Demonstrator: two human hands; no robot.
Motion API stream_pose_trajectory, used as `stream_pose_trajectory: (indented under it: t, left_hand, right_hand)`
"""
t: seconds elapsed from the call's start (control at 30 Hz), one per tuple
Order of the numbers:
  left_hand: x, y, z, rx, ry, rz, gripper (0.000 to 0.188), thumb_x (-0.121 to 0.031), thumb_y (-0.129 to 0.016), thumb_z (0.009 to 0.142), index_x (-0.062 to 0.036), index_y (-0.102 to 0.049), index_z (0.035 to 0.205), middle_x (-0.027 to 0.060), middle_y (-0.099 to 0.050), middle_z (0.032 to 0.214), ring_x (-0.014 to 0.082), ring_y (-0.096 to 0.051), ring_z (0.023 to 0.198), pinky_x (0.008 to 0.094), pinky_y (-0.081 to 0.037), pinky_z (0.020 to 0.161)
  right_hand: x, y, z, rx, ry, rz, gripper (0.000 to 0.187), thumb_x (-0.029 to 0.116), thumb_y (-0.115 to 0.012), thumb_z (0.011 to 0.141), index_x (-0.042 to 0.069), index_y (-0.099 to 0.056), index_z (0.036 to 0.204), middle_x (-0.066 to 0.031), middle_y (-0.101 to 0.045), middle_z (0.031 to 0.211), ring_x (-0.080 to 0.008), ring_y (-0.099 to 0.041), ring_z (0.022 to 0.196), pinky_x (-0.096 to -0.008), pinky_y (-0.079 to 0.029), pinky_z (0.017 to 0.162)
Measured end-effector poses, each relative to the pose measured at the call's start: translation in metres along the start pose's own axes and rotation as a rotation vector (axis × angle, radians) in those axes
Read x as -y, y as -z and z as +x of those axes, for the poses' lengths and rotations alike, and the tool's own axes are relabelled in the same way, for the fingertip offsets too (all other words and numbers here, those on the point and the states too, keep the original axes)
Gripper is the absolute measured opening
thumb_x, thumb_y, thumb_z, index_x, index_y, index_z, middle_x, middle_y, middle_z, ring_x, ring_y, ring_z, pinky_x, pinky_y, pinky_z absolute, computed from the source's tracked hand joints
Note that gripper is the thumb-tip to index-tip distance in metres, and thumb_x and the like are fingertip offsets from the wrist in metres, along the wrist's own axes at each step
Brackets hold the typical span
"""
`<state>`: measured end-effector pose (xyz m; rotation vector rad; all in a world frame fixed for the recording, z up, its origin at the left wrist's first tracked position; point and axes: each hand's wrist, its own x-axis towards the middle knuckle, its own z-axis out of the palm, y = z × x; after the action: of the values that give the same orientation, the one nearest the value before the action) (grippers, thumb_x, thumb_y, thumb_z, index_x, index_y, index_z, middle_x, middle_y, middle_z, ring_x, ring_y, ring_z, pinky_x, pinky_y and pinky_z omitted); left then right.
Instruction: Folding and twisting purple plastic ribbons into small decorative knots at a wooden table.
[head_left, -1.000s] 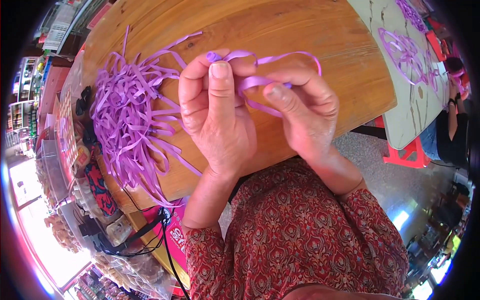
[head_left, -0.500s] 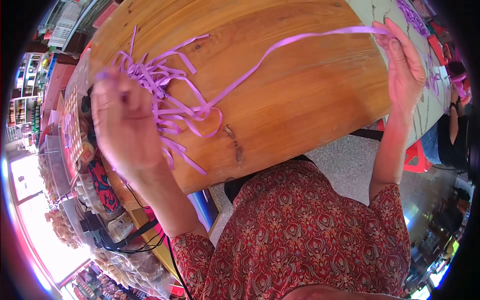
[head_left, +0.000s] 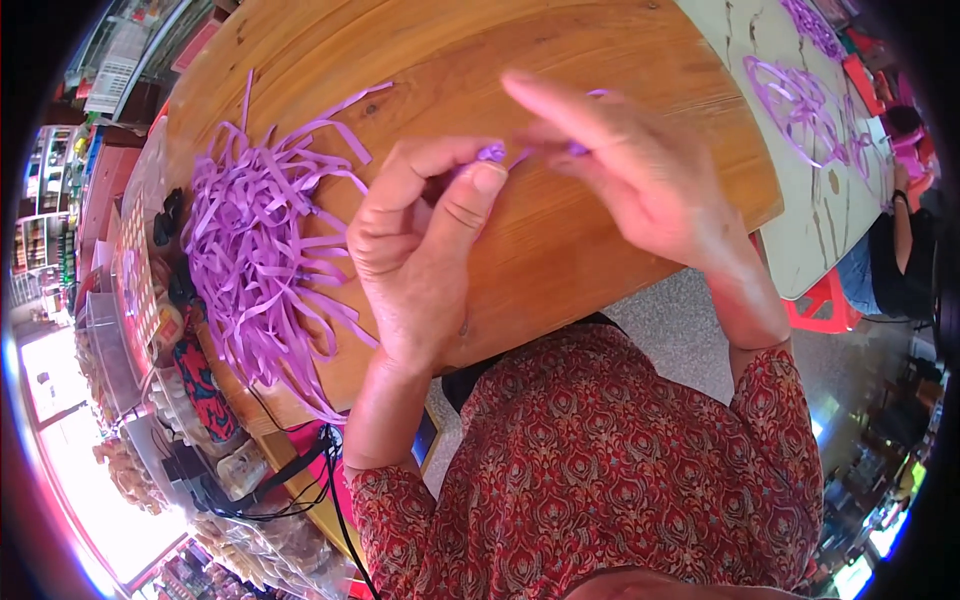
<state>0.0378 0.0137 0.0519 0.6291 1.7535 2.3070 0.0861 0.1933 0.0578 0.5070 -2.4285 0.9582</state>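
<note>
Thumb and index finger of my left hand (head_left: 415,235) are pinched on a small purple knotted end of ribbon (head_left: 491,152) above the wooden table (head_left: 590,240). Close by on the right, my right hand (head_left: 635,175) is blurred, its index finger stretched out. A short stretch of the purple ribbon runs between the two hands, and another bit shows at the right fingers, which seem to have hold of it. To the left of my left hand lies a tangled heap of purple ribbons (head_left: 265,250), with loose ends spread over the wood.
A white marbled table (head_left: 810,225) adjoins at the right, with loose purple ribbon (head_left: 800,110) on it. A person's arm (head_left: 900,215) rests near its far side, by a red stool (head_left: 825,305). Black cables (head_left: 325,465) and bagged goods crowd the left edge.
My left hand has come from the ribbon heap to the middle. My right hand has moved left from the far right to meet it, and the long stretched ribbon is now gathered between them.
</note>
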Motion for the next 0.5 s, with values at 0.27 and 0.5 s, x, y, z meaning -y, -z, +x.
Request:
stream_pose_trajectory:
  t: [0.27, 0.5]
  left_hand:
    - [0.018, 0.0, 0.002, 0.034, -0.186, 0.226, 0.016, 0.002, -0.063, 0.08, -0.001, -0.064, 0.095, 0.0012, -0.055, 0.084, 0.0058, -0.049, 0.072, 0.0176, -0.041, 0.065]
    - [0.023, 0.003, 0.003, 0.207, 0.072, -0.114, 0.02, 0.006, -0.06, 0.081, 0.0011, -0.061, 0.1, 0.0041, -0.053, 0.091, 0.0112, -0.057, 0.075, 0.0227, -0.047, 0.069]
  right_hand:
    - [0.001, -0.018, 0.007, 0.0, -0.072, 0.224, 0.063, 0.001, -0.062, 0.076, 0.009, -0.039, 0.134, -0.0069, -0.062, 0.1, -0.0135, -0.06, 0.068, -0.0253, -0.049, 0.062]
    - [-0.007, -0.019, 0.004, 0.175, -0.338, 0.834, 0.062, 0.024, -0.057, 0.086, 0.005, -0.028, 0.139, -0.0029, -0.059, 0.07, -0.0054, -0.048, 0.047, -0.0172, -0.037, 0.044]
